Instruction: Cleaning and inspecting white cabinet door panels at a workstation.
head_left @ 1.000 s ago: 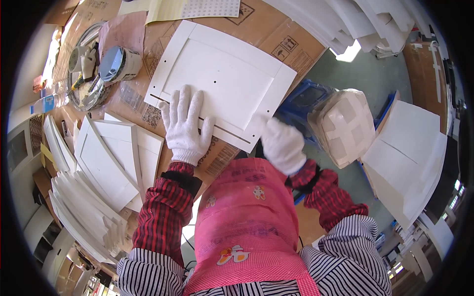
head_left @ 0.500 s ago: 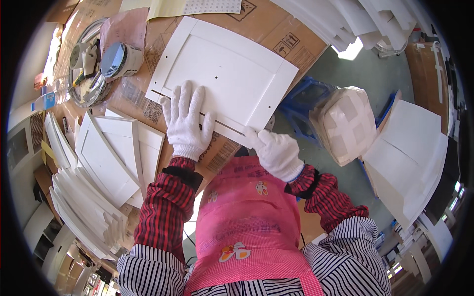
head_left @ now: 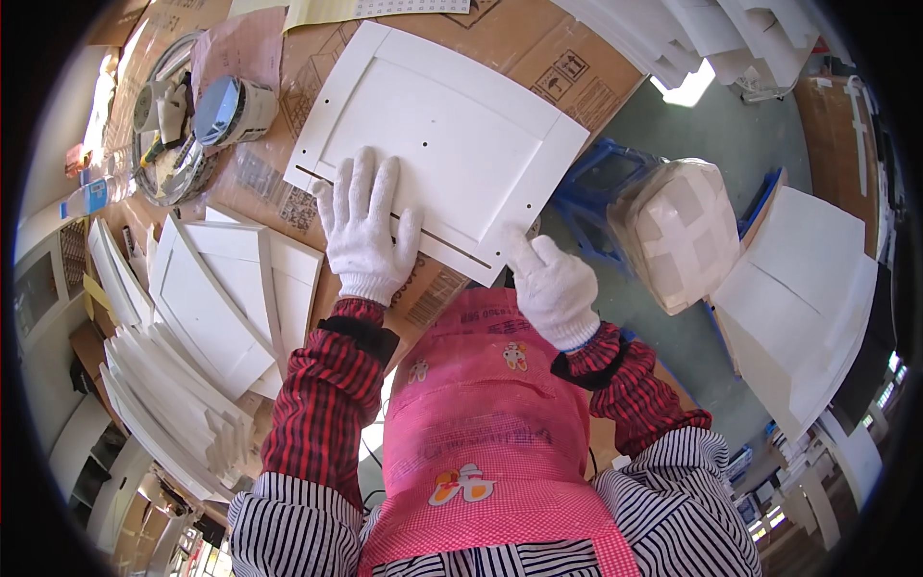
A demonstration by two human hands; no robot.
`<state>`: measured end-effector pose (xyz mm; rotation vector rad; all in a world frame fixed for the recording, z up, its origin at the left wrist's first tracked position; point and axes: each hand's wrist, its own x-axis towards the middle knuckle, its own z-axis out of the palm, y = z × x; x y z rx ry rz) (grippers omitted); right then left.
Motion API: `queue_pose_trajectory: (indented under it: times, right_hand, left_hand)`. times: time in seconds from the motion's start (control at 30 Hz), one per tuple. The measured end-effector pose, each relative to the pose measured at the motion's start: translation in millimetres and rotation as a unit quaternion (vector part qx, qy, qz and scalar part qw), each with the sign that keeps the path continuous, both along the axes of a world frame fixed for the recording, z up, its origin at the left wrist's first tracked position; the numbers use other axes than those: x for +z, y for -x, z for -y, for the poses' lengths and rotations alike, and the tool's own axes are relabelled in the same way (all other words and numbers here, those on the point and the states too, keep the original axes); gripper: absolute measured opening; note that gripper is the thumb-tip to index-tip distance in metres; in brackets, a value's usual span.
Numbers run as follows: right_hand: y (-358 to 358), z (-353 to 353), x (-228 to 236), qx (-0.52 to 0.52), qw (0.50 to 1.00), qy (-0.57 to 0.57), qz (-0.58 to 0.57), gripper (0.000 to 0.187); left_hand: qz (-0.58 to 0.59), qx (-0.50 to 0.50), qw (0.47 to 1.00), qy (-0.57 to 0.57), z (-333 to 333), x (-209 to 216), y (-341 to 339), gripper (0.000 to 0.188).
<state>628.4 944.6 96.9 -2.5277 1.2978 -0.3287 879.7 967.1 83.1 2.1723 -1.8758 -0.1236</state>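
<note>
Spread fingers of the knit-gloved left hand (head_left: pixel 368 231) lie flat on the slotted, recessed white panel (head_left: pixel 466 135), while the right hand (head_left: pixel 558 296) extends its index near the panel's near-right corner, curled fingers' grip impossible to tell, above partly hidden brown cardboard (head_left: pixel 524 48).

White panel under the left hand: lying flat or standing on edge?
Lying flat: the white panel shows its broad face upward on the cardboard, left hand spread on it.

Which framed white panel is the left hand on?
The white panel with a dark slot along its near edge, lying on the cardboard under the spread left hand. The other framed panels lie overlapping to its left, untouched.
</note>
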Motion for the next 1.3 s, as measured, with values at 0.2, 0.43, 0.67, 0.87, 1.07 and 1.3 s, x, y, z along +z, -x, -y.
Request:
queue_pose_trajectory:
  times: [0.2, 0.43, 0.67, 0.87, 1.07, 1.3]
  right_hand:
    - [-16.1, -35.3, -4.7, -0.006, 0.999, -0.027, 0.030, 0.048]
    - [-18.5, -44.0, -6.8, 0.014, 1.000, 0.001, 0.001, 0.050]
    - [-16.7, -43.1, -8.4, 0.047, 0.999, -0.001, 0.015, 0.048]
    - [-14.3, -52.2, -0.5, 0.093, 0.995, -0.022, 0.008, 0.043]
    - [-20.8, -24.7, 2.2, 0.027, 1.000, -0.013, 0.005, 0.046]
    - [-16.3, -28.6, 0.9, 0.089, 0.995, 0.033, -0.034, 0.047]
  left_hand:
    - [-0.002, 0.001, 1.000, 0.007, 0.3, -0.6, 0.2, 0.060]
    - [0.000, 0.006, 1.000, 0.014, 0.0, -5.5, -1.7, 0.063]
    - [0.003, 0.000, 1.000, 0.013, -1.1, -6.8, -1.8, 0.063]
    - [0.008, -0.001, 1.000, 0.009, -0.2, -4.8, -2.4, 0.062]
    - [-0.002, 0.002, 1.000, 0.006, -1.0, -4.1, -1.8, 0.061]
    - [-0.004, 0.005, 1.000, 0.006, -0.5, -2.0, -2.4, 0.062]
